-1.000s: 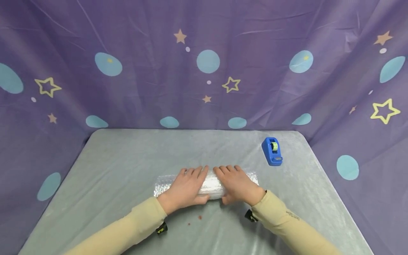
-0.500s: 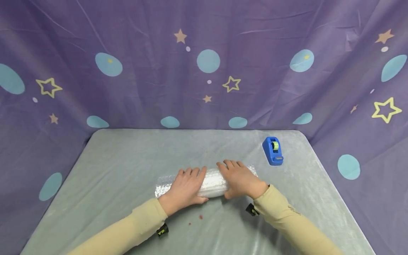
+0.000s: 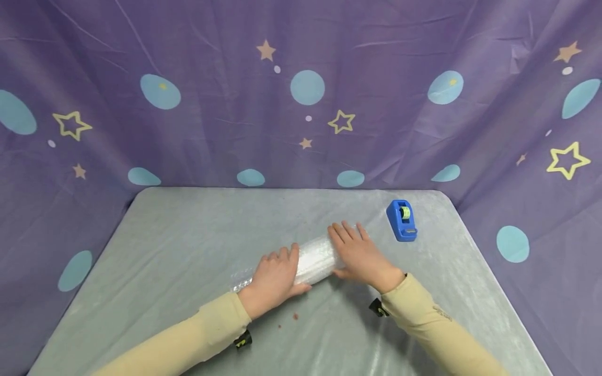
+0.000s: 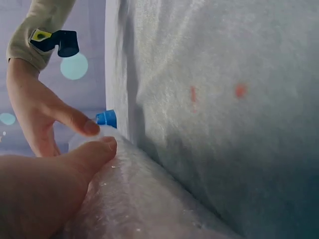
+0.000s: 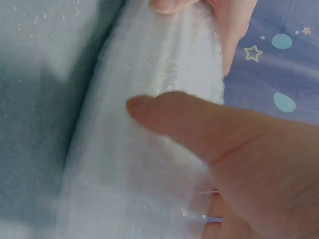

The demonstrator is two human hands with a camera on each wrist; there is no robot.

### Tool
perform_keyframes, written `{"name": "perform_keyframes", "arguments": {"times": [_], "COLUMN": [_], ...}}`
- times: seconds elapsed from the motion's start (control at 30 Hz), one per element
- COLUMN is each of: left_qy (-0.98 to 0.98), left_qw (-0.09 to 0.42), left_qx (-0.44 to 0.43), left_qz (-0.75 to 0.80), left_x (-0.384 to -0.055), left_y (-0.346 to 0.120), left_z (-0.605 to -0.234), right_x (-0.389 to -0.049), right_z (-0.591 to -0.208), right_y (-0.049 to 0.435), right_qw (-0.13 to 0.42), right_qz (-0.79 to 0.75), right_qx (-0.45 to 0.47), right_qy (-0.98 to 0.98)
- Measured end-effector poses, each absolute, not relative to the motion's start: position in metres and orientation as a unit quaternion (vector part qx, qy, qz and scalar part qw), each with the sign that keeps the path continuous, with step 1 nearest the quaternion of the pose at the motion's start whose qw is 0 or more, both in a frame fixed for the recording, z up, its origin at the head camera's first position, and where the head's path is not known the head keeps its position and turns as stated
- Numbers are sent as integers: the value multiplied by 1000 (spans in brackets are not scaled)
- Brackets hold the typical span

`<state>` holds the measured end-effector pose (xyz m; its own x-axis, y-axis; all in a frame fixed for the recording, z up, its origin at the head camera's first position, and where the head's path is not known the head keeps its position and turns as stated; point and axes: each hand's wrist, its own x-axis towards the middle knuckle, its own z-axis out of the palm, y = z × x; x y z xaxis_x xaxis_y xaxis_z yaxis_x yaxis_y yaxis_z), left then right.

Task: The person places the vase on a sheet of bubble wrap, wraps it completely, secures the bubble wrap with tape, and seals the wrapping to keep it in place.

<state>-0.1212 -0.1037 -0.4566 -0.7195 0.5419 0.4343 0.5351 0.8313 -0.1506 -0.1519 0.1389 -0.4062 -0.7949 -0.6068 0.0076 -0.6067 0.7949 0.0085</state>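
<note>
A roll of clear bubble wrap [image 3: 316, 262] lies slantwise near the middle of the table, its right end farther from the person. My left hand [image 3: 274, 279] holds the left part, thumb on the near side and fingers over the top. On the right part, my right hand [image 3: 363, 261] spans the roll with fingers reaching over the far side. The right wrist view shows that hand's thumb [image 5: 169, 117] lying across the wrap. In the left wrist view, the wrap's shiny surface [image 4: 134, 194] runs below the left thumb [image 4: 94, 154]. Palms hide both ends partly.
A blue tape dispenser [image 3: 402, 220] stands at the back right of the grey cloth-covered table [image 3: 188, 224]. Small reddish spots [image 3: 295, 316] mark the cloth near the front. A purple curtain [image 3: 226, 104] with stars and dots encloses the back and sides.
The roll has turned, its right end swinging away from the person. My right hand has moved forward and slightly right with it, fingers straighter; the left hand has stayed nearly in place.
</note>
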Motion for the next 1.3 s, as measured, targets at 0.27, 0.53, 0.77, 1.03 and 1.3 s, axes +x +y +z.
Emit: {"name": "perform_keyframes", "arguments": {"times": [0.27,0.53,0.77,1.03,1.3], "left_qy": [-926,-940,-942,-943,-950], "left_qw": [266,229,227,227,197], "left_qx": [-263,-252,-246,-244,-242], "left_qz": [53,28,17,18,2], "left_x": [-120,-121,-122,-121,-118], "left_y": [-101,-99,-97,-96,-94], "left_z": [-453,-446,-447,-444,-445], "right_x": [-156,-178,-196,-213,-222], "right_z": [-392,-384,-393,-416,-427], "right_y": [166,222,273,303,312], "right_qw": [76,93,26,3,-18], "right_qz": [69,184,217,234,243], "right_qx": [310,183,59,-42,-55], "right_qy": [-945,-961,-974,-971,-968]}}
